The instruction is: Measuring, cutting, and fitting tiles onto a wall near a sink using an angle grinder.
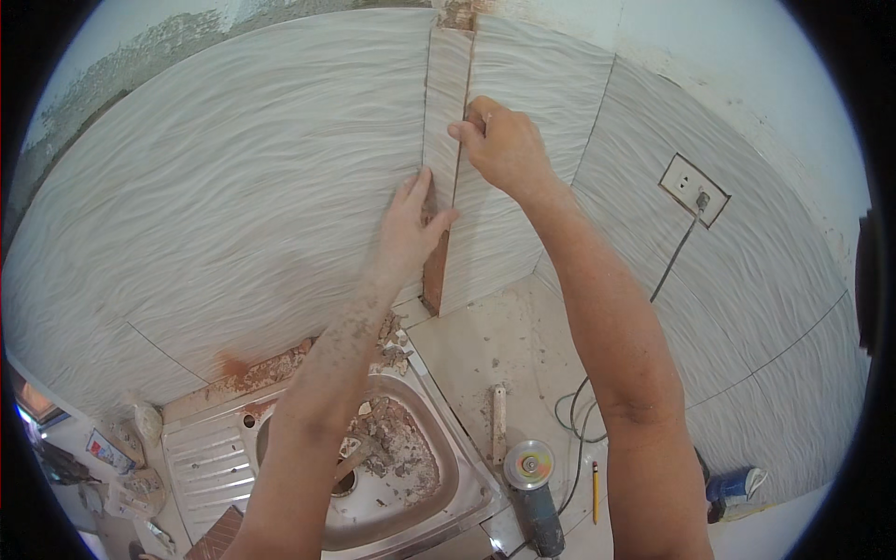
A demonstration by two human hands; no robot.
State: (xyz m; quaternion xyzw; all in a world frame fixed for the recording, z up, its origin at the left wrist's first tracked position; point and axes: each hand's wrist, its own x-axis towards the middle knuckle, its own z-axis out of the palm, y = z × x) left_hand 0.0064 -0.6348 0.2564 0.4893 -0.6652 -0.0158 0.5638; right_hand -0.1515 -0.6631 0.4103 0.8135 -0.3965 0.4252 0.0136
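Note:
A narrow strip of wavy grey-white tile [450,79] stands upright over the gap between the tiled wall sections. My left hand [411,224] is at its lower end, fingertips along the left edge and thumb near the bottom right corner, closed about the strip. Higher up, my right hand [506,149] has its thumb on the strip's face by the right edge, with the other fingers curled; their tips are partly hidden. Below the strip, the uncovered part of the gap [434,275] shows brown.
A steel sink [448,485] holds mortar rubble [397,448]. On the counter lie an angle grinder [537,495], a pencil [595,492] and a narrow pale bar [499,425]. A cord [674,261] hangs from the wall outlet [693,189]. Bags [140,420] stand at left.

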